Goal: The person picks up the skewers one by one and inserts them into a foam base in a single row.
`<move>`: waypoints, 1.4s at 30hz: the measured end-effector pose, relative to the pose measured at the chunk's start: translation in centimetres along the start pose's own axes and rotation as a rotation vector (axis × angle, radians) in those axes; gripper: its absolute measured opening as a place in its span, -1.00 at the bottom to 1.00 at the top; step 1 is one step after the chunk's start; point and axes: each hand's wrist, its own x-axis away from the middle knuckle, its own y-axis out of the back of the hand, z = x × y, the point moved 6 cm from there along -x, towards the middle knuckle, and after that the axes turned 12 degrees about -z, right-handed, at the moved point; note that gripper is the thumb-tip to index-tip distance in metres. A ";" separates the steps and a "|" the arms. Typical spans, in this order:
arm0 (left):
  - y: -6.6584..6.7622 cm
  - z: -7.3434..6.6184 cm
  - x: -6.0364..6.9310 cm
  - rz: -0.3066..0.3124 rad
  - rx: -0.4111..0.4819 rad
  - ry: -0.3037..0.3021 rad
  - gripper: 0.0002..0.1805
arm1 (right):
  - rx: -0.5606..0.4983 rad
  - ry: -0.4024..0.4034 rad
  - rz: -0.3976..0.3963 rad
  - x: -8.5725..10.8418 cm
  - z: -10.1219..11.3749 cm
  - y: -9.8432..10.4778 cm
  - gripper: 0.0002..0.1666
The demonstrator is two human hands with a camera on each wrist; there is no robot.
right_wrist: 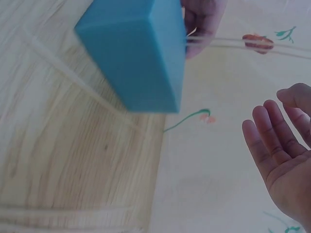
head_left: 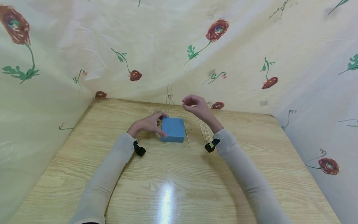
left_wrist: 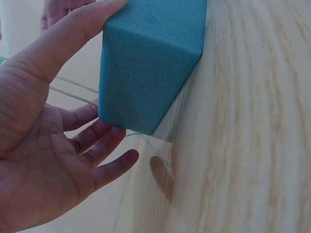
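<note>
A blue foam block (head_left: pixel 174 128) with rows of small holes in its top sits on the table. Two thin wooden sticks (head_left: pixel 167 101) stand upright in its far left part. My left hand (head_left: pixel 149 123) holds the block from the left, thumb at the near edge and fingers at the far side; the left wrist view shows the thumb on the foam block (left_wrist: pixel 146 73). Raised above and to the right of the block is my right hand (head_left: pixel 198 107), its fingers loosely bent. In the right wrist view, nothing shows between the right hand's fingers (right_wrist: pixel 273 136).
One loose stick (head_left: pixel 186 133) lies along the block's right side. Several more sticks (head_left: pixel 205 130) lie on the wooden table (head_left: pixel 145 186) below the right forearm, partly hidden by it. A flowered sheet (head_left: pixel 162 46) hangs behind the table and at both sides.
</note>
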 end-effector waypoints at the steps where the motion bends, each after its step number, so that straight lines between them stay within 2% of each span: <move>1: 0.0 0.0 0.0 0.000 -0.004 -0.003 0.04 | 0.006 -0.005 0.004 0.1 -0.2 0.2 -0.77; 10: 0.0 -0.1 0.1 0.000 0.000 -0.017 0.03 | 0.104 -0.038 0.044 1.4 -2.9 2.4 -0.76; 15: 0.0 0.0 0.1 0.002 0.002 0.002 0.03 | 0.161 -0.046 0.066 2.2 -4.1 3.5 -0.74; 23: 0.0 0.1 0.0 0.001 0.004 0.012 0.03 | 0.238 -0.082 0.060 3.7 -5.4 5.1 -0.73; 27: -0.1 0.1 0.1 0.003 0.007 0.009 0.04 | 0.248 -0.104 0.052 4.3 -6.5 5.6 -0.70; 34: -0.1 0.0 0.2 0.003 0.005 0.011 0.02 | 0.245 -0.066 0.056 5.1 -7.7 6.4 -0.72; 42: -0.1 0.0 0.3 0.003 0.005 0.014 0.04 | 0.277 -0.117 0.070 6.1 -9.2 6.7 -0.67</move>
